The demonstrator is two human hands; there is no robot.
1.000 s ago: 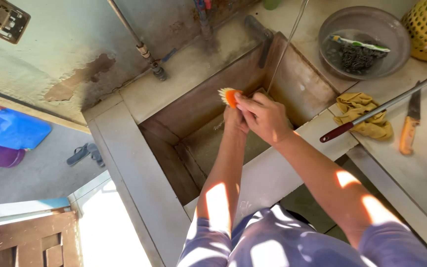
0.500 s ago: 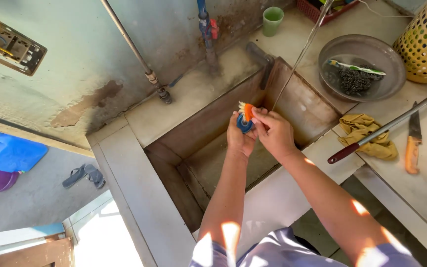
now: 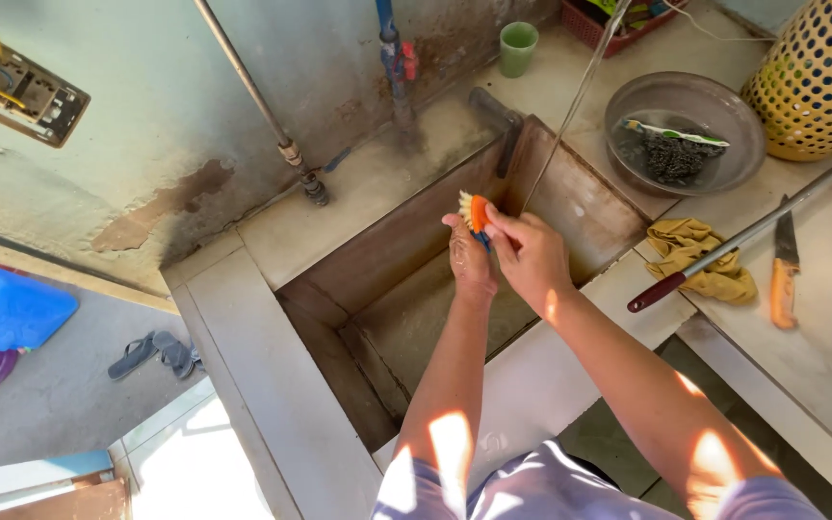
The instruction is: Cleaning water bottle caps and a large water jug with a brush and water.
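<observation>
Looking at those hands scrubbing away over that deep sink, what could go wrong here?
The small orange brush is pinched between the left hand and right hand above the deep sink; wet, it might slip and drop to the bottom. The knife lies bare on the counter near the right elbow and could get bumped. The long red-handled tool overhangs the counter edge and could be knocked off.

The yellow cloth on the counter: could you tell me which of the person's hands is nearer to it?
Right. The right hand is beside the yellow cloth; the left hand sits beyond it.
</observation>
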